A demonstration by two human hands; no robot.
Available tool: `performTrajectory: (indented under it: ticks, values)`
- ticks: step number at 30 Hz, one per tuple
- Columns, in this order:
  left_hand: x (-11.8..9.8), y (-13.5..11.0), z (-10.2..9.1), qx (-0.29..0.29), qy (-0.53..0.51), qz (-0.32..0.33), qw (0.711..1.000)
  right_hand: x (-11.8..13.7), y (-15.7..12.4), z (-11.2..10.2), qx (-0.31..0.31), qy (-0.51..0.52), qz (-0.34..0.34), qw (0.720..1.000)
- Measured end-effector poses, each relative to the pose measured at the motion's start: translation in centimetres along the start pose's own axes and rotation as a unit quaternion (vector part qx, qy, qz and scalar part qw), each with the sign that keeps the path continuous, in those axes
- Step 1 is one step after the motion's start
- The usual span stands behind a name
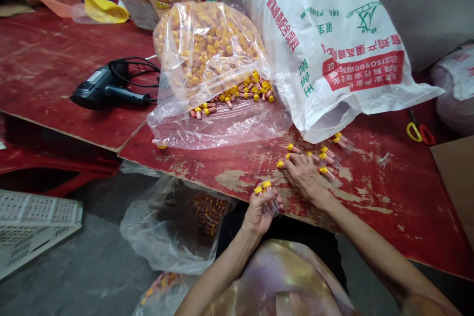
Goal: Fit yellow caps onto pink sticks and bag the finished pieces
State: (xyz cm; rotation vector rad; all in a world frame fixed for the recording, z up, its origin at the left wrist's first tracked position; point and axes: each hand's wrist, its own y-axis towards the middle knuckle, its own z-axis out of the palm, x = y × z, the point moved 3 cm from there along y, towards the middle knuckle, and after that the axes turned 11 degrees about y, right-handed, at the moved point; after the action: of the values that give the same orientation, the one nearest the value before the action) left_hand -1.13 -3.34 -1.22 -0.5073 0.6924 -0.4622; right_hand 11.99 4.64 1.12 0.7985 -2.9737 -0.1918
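Near the table edge, my left hand (260, 210) is closed around a few small clear vials with yellow caps (267, 185), held upright side by side. My right hand (302, 174) rests on the red table with its fingers curled down over a yellow-capped vial (281, 164); the fingers partly hide it. Another vial (294, 148) lies just beyond those fingertips. To the right of this hand are several more capped vials (328, 173) in clear wrapping, lying loose on the worn surface.
A large clear bag (218, 123) spills yellow-capped vials. Beside it leans a white printed sack (355, 34). A black heat gun (99, 86) lies left, scissors (420, 131) right. An open plastic bag (163, 227) holding more vials stands below the table edge.
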Motion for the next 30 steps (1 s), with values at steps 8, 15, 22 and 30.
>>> performTrajectory:
  ticks: [8,15,22,30]
  values:
    - [-0.1,0.3,0.0,0.02,-0.019,-0.024,0.999,-2.2,-3.9,-3.3,0.192,0.029,0.021,0.981]
    - [0.2,0.7,-0.1,0.059,-0.021,-0.023,0.998,-3.2,-4.5,-0.1,0.284,0.023,0.06,0.957]
    - [0.2,0.9,0.5,0.071,-0.068,-0.034,0.995,-1.3,-4.9,-0.8,0.119,0.143,0.081,0.979]
    - [-0.3,1.1,-0.1,0.044,-0.115,-0.016,0.992,5.0,-5.1,-1.9,-0.087,0.302,0.067,0.947]
